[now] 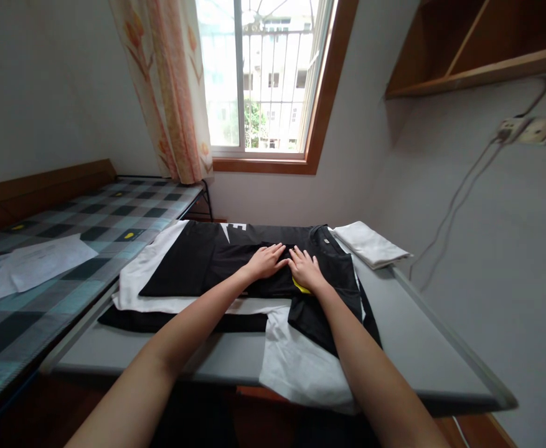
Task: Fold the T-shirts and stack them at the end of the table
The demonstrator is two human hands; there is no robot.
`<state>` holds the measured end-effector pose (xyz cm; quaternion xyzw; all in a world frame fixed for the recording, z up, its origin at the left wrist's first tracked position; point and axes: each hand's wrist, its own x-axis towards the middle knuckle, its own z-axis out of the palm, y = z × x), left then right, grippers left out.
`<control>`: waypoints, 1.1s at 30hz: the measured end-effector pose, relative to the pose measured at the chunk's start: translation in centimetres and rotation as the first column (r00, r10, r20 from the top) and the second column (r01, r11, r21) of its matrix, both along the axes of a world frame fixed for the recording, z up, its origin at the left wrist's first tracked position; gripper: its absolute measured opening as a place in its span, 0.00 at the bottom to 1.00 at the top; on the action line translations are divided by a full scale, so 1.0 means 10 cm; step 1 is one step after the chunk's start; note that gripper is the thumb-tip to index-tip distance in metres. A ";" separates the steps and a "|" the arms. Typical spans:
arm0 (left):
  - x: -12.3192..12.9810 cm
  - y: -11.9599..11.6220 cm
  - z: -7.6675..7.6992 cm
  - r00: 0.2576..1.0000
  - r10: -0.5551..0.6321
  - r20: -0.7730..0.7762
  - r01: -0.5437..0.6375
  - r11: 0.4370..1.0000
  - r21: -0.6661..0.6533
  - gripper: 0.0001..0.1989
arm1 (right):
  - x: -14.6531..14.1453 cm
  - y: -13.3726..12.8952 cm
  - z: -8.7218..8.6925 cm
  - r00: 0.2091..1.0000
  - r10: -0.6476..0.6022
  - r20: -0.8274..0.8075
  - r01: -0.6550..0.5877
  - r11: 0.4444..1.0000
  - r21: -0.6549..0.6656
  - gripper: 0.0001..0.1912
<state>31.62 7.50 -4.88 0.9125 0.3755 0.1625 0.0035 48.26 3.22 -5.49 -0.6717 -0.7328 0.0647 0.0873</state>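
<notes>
A black T-shirt lies spread on top of a white T-shirt, with more black cloth showing beneath. The black shirt's collar points right, and white lettering shows near its far edge. My left hand rests flat on the black shirt near its middle, fingers stretched out. Beside it, my right hand also lies flat on the shirt, fingers extended and the hands' inner edges almost touching. A bit of yellow shows under my right hand. One white sleeve hangs over the table's near edge.
The clothes lie on a grey table. A folded white cloth sits at its far right corner. On the left is a bed with a checked cover, holding papers. A cable hangs along the right wall.
</notes>
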 end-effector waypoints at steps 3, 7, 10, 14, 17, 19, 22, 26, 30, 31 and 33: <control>-0.04 0.06 -0.07 0.992 0.091 -0.086 -0.096 0.994 -0.054 0.33 | -0.01 0.00 0.01 1.000 -0.016 -0.003 0.016 1.000 -0.023 0.31; -0.10 0.04 -0.03 0.979 0.158 -0.127 -0.169 0.982 -0.078 0.34 | -0.01 0.00 0.02 1.000 -0.026 -0.009 0.026 0.999 -0.033 0.31; -0.08 -0.05 0.02 0.980 0.172 -0.103 -0.173 0.985 -0.002 0.34 | -0.01 -0.01 0.02 1.000 -0.016 -0.026 0.015 1.000 -0.012 0.30; -0.06 -0.23 0.03 0.998 0.003 -0.059 0.002 0.996 0.084 0.34 | 0.01 -0.01 0.01 0.997 -0.021 -0.070 0.024 0.999 0.039 0.29; -0.08 -0.36 0.00 0.992 -0.102 -0.077 0.104 0.994 0.024 0.37 | 0.01 0.00 -0.01 0.992 -0.061 -0.107 0.068 0.996 0.065 0.28; -0.13 -0.40 0.00 0.991 -0.111 -0.074 0.111 0.994 -0.012 0.38 | 0.01 0.00 -0.01 0.990 -0.071 -0.119 0.082 0.993 0.083 0.27; -0.27 -0.42 0.06 0.994 -0.100 -0.035 0.099 0.995 -0.017 0.35 | 0.02 -0.03 0.04 0.986 -0.109 -0.127 0.124 0.985 0.117 0.25; -0.62 -0.37 0.15 1.000 0.022 -0.005 -0.022 1.000 0.006 0.29 | 0.04 -0.09 0.19 0.952 -0.286 -0.109 0.298 0.948 0.117 0.23; -1.07 -0.32 0.12 0.987 0.152 -0.048 -0.154 0.987 -0.053 0.27 | 0.06 -0.15 0.31 0.921 -0.381 -0.086 0.382 0.924 0.001 0.25; -1.17 -0.31 0.10 0.985 0.159 -0.062 -0.163 0.984 -0.070 0.28 | 0.06 -0.15 0.32 0.918 -0.389 -0.077 0.387 0.921 -0.032 0.26; -1.32 -0.33 0.05 0.984 0.161 -0.082 -0.167 0.982 -0.085 0.28 | 0.06 -0.16 0.33 0.919 -0.387 -0.069 0.382 0.921 -0.079 0.27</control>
